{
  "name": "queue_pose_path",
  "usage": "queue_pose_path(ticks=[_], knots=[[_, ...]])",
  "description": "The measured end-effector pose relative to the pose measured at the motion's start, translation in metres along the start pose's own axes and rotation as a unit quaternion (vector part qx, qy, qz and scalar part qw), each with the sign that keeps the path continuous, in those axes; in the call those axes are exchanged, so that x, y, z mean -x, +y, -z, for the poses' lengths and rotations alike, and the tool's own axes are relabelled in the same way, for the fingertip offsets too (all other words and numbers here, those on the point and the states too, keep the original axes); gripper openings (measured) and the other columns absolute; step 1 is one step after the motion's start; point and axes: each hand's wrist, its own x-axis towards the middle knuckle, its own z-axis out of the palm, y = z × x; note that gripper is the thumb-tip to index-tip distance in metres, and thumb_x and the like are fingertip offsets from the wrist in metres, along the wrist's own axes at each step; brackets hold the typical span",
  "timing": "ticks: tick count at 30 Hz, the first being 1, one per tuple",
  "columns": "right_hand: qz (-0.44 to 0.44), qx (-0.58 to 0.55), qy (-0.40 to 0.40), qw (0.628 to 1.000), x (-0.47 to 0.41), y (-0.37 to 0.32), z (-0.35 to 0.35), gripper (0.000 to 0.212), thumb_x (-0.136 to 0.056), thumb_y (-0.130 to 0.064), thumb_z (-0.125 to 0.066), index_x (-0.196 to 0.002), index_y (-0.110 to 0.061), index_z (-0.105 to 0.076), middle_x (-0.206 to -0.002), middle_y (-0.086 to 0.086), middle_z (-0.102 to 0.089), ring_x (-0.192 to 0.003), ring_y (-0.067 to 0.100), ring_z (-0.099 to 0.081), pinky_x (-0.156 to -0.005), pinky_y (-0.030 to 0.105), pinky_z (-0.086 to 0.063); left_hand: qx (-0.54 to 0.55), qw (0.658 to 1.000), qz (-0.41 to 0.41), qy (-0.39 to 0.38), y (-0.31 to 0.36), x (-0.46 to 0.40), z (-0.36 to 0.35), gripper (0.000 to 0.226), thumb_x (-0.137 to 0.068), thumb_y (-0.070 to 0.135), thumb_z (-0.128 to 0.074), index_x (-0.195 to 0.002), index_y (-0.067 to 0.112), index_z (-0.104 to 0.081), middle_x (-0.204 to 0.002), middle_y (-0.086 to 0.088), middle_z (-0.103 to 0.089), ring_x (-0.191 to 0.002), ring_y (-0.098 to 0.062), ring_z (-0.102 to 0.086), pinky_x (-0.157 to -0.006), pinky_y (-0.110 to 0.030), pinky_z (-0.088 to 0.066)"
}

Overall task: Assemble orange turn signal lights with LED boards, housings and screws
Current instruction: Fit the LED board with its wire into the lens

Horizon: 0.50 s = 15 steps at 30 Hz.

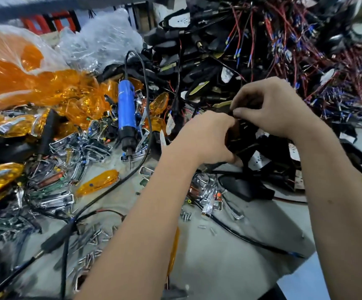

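At nine o'clock on the table [240, 252] lies a clear bag [13, 68] full of orange lenses [45, 87], and some lenses have spilled out toward the middle. Below it, at about eight o'clock, chrome reflectors [54, 198] lie in a heap, mixed with small green boards. One single lens [98, 182] lies alone on the grey surface, just right of this heap. A blue screwdriver [127, 118] lies near the centre-left, with its bit pointing toward six o'clock and its black cable [119, 187] running down to seven o'clock. Loose screws [93, 237] are scattered at six o'clock, beside my left forearm.

My left hand [206, 139] is at the centre, and its grip is closed around a black housing [240, 137]; the fingers are curled over the near side of it. My right hand [271, 107] is just above and to the right, touching the same housing, and its fingertips [238, 112] pinch something small and dark at the top edge. I cannot tell what this small part is. Both hands are close together, nearly touching.

From twelve to three o'clock a big pile of black housings [197, 50] with red and blue wires [305, 50] covers the table behind my hands.
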Motion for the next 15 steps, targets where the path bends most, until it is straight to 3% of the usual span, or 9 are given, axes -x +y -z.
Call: queue_pose_path(ticks=[4,8,10,12,15], knots=[[-0.019,-0.104,0.089,0.99,0.006,0.005,-0.008,0.005,-0.091,-0.015,-0.075,-0.088,-0.018,-0.077,-0.075,-0.005,-0.075,-0.067,0.012,-0.071,-0.064,0.033,-0.059,0.036,0.999,0.023,0.009,0.001,0.0,0.002,0.016,-0.079,0.027,-0.078,-0.092,0.019,-0.078,-0.082,-0.001,-0.072,-0.082,-0.025,-0.067,-0.073,-0.041,-0.058],[-0.023,-0.123,0.127,0.984,0.009,0.01,-0.017,0.008,-0.092,-0.019,-0.075,-0.085,-0.017,-0.077,-0.07,-0.004,-0.074,-0.063,0.01,-0.069,-0.063,0.031,-0.057,0.093,0.994,0.063,0.007,-0.011,0.006,0.012,0.026,-0.08,0.035,-0.075,-0.084,0.01,-0.074,-0.078,-0.005,-0.071,-0.067,-0.019,-0.063,-0.066,-0.037,-0.057],[-0.028,-0.122,0.133,0.983,0.008,0.01,-0.017,0.008,-0.092,-0.021,-0.075,-0.084,-0.018,-0.076,-0.07,-0.005,-0.074,-0.065,0.013,-0.071,-0.064,0.032,-0.059,0.18,0.978,0.101,0.035,-0.022,0.014,0.02,0.018,-0.084,0.023,-0.077,-0.086,0.006,-0.071,-0.075,-0.005,-0.066,-0.058,-0.014,-0.061,-0.062,-0.039,-0.058],[-0.028,-0.115,0.139,0.983,0.004,0.004,-0.019,0.009,-0.092,-0.022,-0.075,-0.084,-0.019,-0.076,-0.069,-0.005,-0.073,-0.065,0.014,-0.071,-0.066,0.035,-0.061,0.325,0.93,0.147,0.088,-0.035,0.023,0.029,0.006,-0.088,0.004,-0.073,-0.093,0.006,-0.069,-0.079,-0.003,-0.064,-0.06,-0.01,-0.067,-0.058,-0.039,-0.063],[-0.012,-0.129,0.134,0.982,-0.008,-0.021,-0.029,0.013,-0.093,-0.024,-0.073,-0.083,-0.017,-0.075,-0.068,-0.004,-0.073,-0.062,0.017,-0.07,-0.063,0.036,-0.06,0.526,0.802,0.194,0.206,-0.053,0.036,0.044,0.029,-0.09,-0.01,-0.06,-0.104,0.015,-0.067,-0.091,-0.007,-0.072,-0.072,-0.019,-0.075,-0.056,-0.032,-0.061]])
